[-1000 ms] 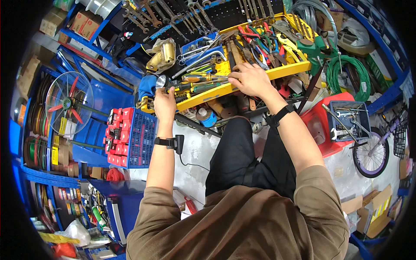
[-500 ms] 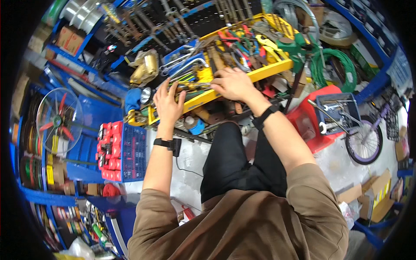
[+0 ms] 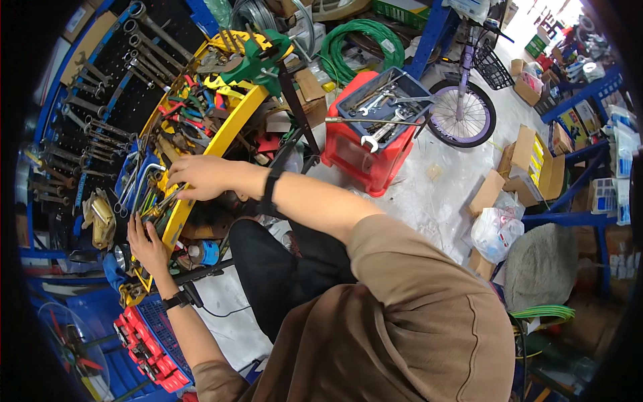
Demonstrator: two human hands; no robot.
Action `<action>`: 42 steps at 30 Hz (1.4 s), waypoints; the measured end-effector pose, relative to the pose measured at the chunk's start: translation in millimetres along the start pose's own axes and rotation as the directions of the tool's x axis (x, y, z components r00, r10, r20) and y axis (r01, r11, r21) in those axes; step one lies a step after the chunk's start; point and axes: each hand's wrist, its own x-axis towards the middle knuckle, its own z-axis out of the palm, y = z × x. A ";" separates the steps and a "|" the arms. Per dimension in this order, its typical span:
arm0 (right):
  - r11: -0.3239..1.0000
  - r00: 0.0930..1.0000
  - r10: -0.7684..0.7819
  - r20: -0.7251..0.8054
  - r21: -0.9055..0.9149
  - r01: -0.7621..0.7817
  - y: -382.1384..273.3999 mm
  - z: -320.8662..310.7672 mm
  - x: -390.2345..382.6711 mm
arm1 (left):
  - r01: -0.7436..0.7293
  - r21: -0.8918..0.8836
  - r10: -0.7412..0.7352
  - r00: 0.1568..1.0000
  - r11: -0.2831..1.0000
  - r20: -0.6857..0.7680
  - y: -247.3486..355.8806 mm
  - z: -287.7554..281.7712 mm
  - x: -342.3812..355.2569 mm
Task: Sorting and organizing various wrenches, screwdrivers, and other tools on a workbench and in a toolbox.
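Yellow tool tray (image 3: pixel 236 122): long, shallow, yellow-rimmed, crammed with pliers, cutters and wrenches, far left of scene below the wrench pegboard (image 3: pixel 100 87). Right hand (image 3: pixel 201 175) reaches in, fingers curled among the tools; can't tell what they pinch. Left hand (image 3: pixel 147 244) rests on the tray's near end, fingers together. Red crate (image 3: pixel 365 157) of spanners right of the tray.

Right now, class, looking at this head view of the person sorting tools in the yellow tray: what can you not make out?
- Which tool the right hand grips: its fingers cover it.
- What lies under the left hand at the yellow tray: the palm hides it.
- Single tools in the tray: too small and tangled.
- The bicycle: cut off by the blue shelf post.
- The fan: lost in the dark fisheye rim.
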 end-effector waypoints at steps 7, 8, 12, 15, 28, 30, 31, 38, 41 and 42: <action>0.967 0.949 0.243 -0.200 -0.028 -0.253 19.0 -154.5 -101.5 | -0.024 0.050 0.027 0.998 0.998 -0.055 -10.8 -12.7 -13.3; 0.915 0.897 0.369 -0.244 -0.072 -0.396 38.0 -177.2 -123.9 | -0.029 0.050 0.032 0.998 0.998 -0.060 -12.5 -12.4 -12.1; 0.510 0.561 0.473 -0.680 -0.308 -0.803 97.0 -251.4 -211.4 | 0.005 0.045 -0.002 0.998 0.999 -0.061 -13.7 -2.4 -8.2; -0.072 0.215 0.793 -0.571 -0.437 -0.897 130.2 -273.7 -264.1 | 0.031 0.061 -0.027 0.998 0.998 -0.062 -6.9 -2.7 -5.4; -0.375 0.174 0.818 -0.549 -0.736 -0.563 195.3 -307.9 -365.3 | 0.193 0.047 -0.193 0.981 0.980 0.002 20.5 -30.2 -2.1; -0.397 0.069 0.859 -0.507 -0.746 -0.535 201.4 -313.6 -364.5 | 0.206 0.026 -0.207 0.978 0.978 0.007 20.2 -32.3 -1.9; -0.393 0.022 0.883 -0.468 -0.766 -0.508 199.2 -313.8 -353.6 | 0.214 0.025 -0.215 0.977 0.976 0.010 18.6 -34.8 -3.2; -0.291 0.202 0.875 -0.439 -0.812 -0.506 147.8 -370.4 -263.9 | 0.224 -0.006 -0.224 0.974 0.974 -0.018 18.4 -33.5 -7.2; -0.214 0.330 0.875 -0.354 -0.895 -0.391 82.6 -405.7 -194.3 | 0.227 0.001 -0.227 0.974 0.974 -0.014 17.2 -32.4 -7.7; -0.068 0.360 0.907 -0.218 -0.920 -0.385 48.6 -412.6 -157.0 | 0.229 0.000 -0.229 0.973 0.973 -0.013 17.5 -33.2 -6.9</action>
